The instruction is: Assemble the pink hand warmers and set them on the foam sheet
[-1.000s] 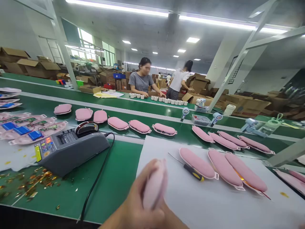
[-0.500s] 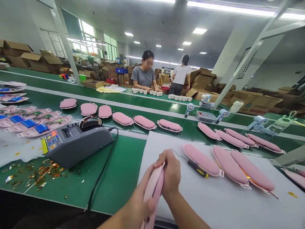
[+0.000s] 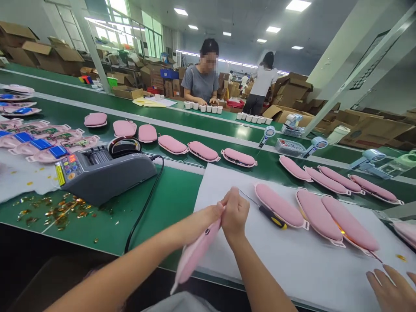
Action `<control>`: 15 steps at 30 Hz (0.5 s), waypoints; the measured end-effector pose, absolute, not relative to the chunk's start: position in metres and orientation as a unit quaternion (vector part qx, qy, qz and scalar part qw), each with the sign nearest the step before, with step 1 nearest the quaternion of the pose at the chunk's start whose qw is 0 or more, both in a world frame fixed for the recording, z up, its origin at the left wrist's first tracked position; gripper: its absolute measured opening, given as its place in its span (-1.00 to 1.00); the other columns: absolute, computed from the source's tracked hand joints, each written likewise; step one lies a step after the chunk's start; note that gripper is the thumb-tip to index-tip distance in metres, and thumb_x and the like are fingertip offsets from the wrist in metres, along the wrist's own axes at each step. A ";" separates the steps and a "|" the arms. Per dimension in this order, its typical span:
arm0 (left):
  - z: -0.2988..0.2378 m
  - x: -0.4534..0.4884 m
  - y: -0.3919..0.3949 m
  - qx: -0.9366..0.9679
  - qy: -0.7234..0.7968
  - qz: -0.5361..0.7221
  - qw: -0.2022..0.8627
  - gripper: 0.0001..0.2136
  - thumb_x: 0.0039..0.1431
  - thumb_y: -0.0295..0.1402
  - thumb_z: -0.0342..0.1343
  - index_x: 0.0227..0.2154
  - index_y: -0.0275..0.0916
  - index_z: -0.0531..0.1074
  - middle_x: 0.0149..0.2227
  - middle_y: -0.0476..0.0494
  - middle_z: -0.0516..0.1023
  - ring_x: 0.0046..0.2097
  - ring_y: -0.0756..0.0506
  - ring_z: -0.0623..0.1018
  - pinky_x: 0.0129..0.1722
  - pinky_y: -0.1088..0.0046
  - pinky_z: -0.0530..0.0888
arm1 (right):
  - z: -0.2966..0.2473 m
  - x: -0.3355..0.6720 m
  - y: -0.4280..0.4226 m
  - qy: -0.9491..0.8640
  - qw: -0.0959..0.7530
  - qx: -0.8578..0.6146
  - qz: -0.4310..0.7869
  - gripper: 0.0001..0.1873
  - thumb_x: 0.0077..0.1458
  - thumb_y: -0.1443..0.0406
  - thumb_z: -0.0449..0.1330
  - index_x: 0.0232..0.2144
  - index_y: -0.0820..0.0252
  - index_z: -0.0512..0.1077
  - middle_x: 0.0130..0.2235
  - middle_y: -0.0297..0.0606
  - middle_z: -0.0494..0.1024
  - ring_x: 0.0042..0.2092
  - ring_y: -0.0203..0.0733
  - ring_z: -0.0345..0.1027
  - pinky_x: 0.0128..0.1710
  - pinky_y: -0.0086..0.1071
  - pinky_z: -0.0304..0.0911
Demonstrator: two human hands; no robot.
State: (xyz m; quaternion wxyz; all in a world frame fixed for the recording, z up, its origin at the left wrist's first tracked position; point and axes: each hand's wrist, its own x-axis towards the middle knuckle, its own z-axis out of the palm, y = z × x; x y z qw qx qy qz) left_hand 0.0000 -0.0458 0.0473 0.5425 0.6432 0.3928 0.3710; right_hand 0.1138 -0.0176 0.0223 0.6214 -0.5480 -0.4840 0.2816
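In front of me a pink padded oval casing (image 3: 196, 251) hangs tilted, its lower end past the table edge near my lap. My left hand (image 3: 212, 213) is closed around its upper end. Pressed up against it, my right hand (image 3: 234, 212) is also closed at that end, with the fingers curled; the exact grip point is hidden. Just right of my hands lies a screwdriver (image 3: 273, 216) with a black and yellow handle on the white sheet (image 3: 292, 268). Beside it rests another pink casing (image 3: 279, 206).
Several pink casings (image 3: 203, 151) line the green table. At left stand a grey tape dispenser (image 3: 110, 173), its black cable (image 3: 143, 208), tape scraps (image 3: 65, 210) and opened shells with blue batteries (image 3: 40, 144). Another person's hand (image 3: 390, 286) reaches in at lower right. A co-worker (image 3: 203, 80) sits opposite.
The casing has turned, its lower end swinging left, and my left hand has moved up to its top end beside my right hand. Another person's hand has appeared at lower right.
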 end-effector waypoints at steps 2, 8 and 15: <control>0.047 -0.011 -0.044 0.723 0.427 0.283 0.463 -0.78 0.15 -0.18 0.07 -0.29 -0.18 0.52 -0.32 -0.09 0.59 -0.32 -0.10 0.53 -0.34 0.41 0.46 | 0.016 0.123 -0.014 -0.417 0.623 -0.616 0.242 -0.39 0.23 0.05 -0.13 -0.80 0.12 0.18 -0.73 -0.36 0.25 -0.61 -0.28 0.15 -0.52 -0.36 0.09; 0.014 -0.026 -0.054 0.758 0.557 0.316 0.126 -0.75 0.22 -0.35 -0.03 -0.11 -0.22 0.47 -0.14 -0.17 0.61 -0.13 -0.16 0.57 -0.19 0.31 0.49 | -0.010 0.150 -0.036 -0.580 0.524 -0.616 0.099 -0.59 0.23 0.08 0.01 -0.47 0.18 0.47 -0.45 -0.26 0.50 -0.35 -0.15 0.32 -0.29 -0.28 0.13; 0.000 -0.003 -0.063 0.734 0.518 0.438 -0.014 -0.86 0.21 -0.45 0.00 -0.24 -0.24 0.45 -0.30 -0.11 0.62 -0.29 -0.08 0.55 -0.28 0.38 0.47 | -0.026 0.156 -0.060 -0.736 0.450 -0.505 -0.036 -0.77 0.27 0.14 0.05 -0.20 0.17 0.36 -0.25 -0.20 0.47 -0.18 -0.12 0.29 -0.16 -0.23 0.12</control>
